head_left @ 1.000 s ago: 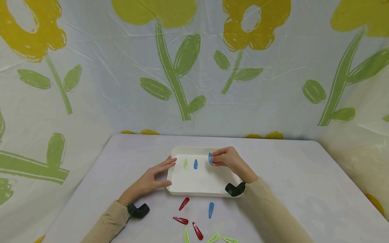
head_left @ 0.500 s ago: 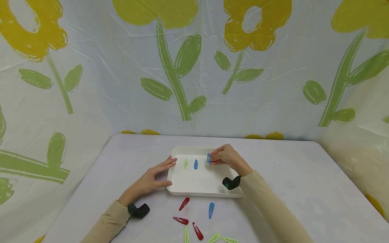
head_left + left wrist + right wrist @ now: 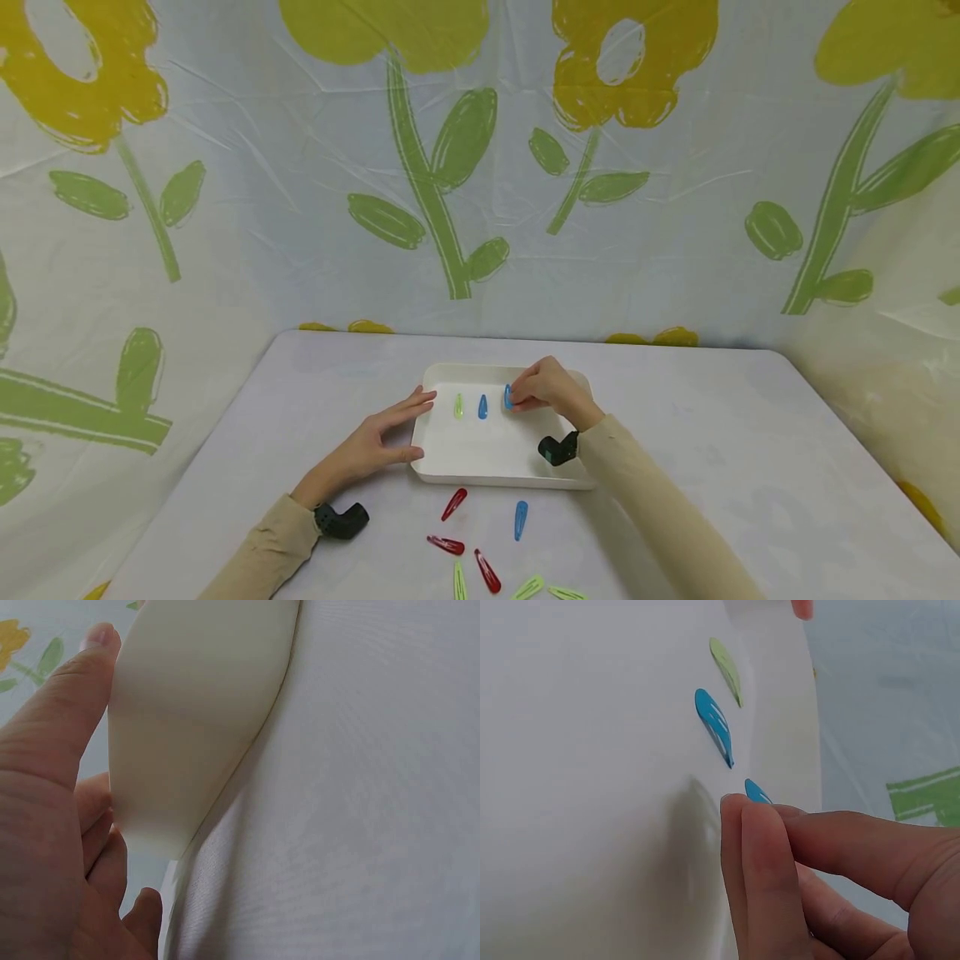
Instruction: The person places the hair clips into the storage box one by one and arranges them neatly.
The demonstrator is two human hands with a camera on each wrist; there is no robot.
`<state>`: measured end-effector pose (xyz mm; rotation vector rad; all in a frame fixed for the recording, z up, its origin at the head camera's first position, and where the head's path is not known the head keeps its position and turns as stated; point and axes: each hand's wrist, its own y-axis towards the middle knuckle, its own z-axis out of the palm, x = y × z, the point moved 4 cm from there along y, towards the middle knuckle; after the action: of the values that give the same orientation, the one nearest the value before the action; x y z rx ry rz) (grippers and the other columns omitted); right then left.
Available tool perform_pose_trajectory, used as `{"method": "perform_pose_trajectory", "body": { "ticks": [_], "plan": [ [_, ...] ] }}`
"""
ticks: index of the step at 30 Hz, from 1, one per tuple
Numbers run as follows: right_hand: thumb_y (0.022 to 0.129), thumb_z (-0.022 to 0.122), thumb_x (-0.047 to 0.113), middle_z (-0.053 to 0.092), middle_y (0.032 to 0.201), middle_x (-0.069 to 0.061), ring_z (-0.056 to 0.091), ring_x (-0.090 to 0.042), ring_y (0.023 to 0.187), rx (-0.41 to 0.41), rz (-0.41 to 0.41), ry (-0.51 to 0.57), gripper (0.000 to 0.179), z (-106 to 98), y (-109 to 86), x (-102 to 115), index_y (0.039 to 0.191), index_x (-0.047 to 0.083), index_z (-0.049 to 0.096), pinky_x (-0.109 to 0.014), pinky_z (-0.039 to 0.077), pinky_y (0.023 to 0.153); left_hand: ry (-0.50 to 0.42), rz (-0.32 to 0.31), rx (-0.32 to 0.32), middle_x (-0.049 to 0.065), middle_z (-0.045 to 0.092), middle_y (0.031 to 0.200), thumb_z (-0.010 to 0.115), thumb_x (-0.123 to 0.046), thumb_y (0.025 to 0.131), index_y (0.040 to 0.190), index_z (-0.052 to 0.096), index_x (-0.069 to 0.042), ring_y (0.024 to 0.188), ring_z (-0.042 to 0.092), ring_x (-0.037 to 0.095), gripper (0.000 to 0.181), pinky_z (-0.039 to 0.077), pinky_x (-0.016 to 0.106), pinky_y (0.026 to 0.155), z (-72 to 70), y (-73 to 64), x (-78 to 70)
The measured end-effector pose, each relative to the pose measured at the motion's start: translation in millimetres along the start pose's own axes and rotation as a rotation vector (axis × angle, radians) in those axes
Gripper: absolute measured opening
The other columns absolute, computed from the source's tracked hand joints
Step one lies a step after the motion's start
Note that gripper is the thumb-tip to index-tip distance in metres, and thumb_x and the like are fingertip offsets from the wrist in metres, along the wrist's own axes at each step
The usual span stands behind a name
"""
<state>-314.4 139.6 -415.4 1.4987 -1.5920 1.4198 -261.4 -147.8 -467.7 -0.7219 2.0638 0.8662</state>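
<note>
You wear a beige left sleeve [image 3: 261, 548] at seven o'clock, a beige right sleeve [image 3: 663, 510] at five, and a black, bent wrist camera [image 3: 342, 522] beside each.

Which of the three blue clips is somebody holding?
The held blue clip is the one pinched in the right hand. The second blue clip lies in the white tray beside a green clip; the third blue clip lies on the table.

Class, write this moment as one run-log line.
left hand: touches tray; right hand: pinches blue clip over tray; inside tray: green clip, second blue clip
</note>
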Motion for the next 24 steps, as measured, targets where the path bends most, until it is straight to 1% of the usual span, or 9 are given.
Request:
{"method": "perform_pose_trajectory", "body": {
  "ticks": [5, 11, 18, 21, 24],
  "plan": [
    [0.081, 0.072, -0.009, 0.070, 0.080, -0.013, 0.070, -0.017, 0.063, -0.020, 0.029, -0.014, 0.018, 5.2, 3.4, -3.9, 0.098, -0.015, 0.068, -0.029, 0.059, 0.068, 0.008, -0.019, 0.003, 0.008, 0.033, 0.159, 0.080, -0.017, 0.085, 0.147, 0.046, -0.001, 0.151, 0.015, 0.028, 0.072, 0.014, 0.014, 0.114, -0.4, -0.7, 0.7],
    [0.081, 0.073, -0.007, 0.070, 0.074, -0.013, 0.070, -0.018, 0.060, -0.048, 0.034, -0.072, 0.015, 10.7, 2.6, -6.3, 0.094, -0.013, 0.070, -0.026, 0.058, 0.064, 0.027, -0.006, 0.011, 0.007, 0.033, 0.159, 0.080, -0.018, 0.085, 0.148, 0.045, -0.002, 0.151, 0.015, 0.023, 0.073, 0.014, 0.016, 0.115, 0.1, -0.5, 3.7],
    [0.081, 0.073, -0.005, 0.071, 0.068, -0.011, 0.070, -0.018, 0.058, -0.086, 0.009, -0.109, 0.007, 13.1, 4.9, -8.3, 0.086, -0.010, 0.072, -0.025, 0.057, 0.062, 0.027, -0.006, 0.013, 0.005, 0.034, 0.159, 0.080, -0.019, 0.085, 0.148, 0.046, -0.003, 0.151, 0.015, 0.021, 0.073, 0.015, 0.016, 0.115, -0.7, -0.1, 3.7],
    [0.078, 0.073, -0.006, 0.070, 0.066, -0.011, 0.070, -0.018, 0.056, -0.095, 0.009, -0.122, 0.005, 14.3, 4.3, -7.8, 0.082, -0.009, 0.072, -0.026, 0.057, 0.060, 0.021, -0.001, 0.013, 0.007, 0.034, 0.159, 0.080, -0.019, 0.085, 0.148, 0.046, -0.003, 0.151, 0.015, 0.022, 0.073, 0.015, 0.016, 0.115, -1.0, -0.1, 3.7],
    [0.076, 0.073, -0.008, 0.069, 0.065, -0.012, 0.069, -0.018, 0.055, -0.090, 0.017, -0.111, 0.005, 16.1, 3.6, -8.2, 0.080, -0.008, 0.071, -0.027, 0.058, 0.059, 0.022, 0.011, 0.011, 0.009, 0.034, 0.159, 0.079, -0.018, 0.086, 0.147, 0.046, -0.001, 0.151, 0.015, 0.024, 0.072, 0.015, 0.016, 0.115, -1.3, -0.4, 3.9]
  ]
}}
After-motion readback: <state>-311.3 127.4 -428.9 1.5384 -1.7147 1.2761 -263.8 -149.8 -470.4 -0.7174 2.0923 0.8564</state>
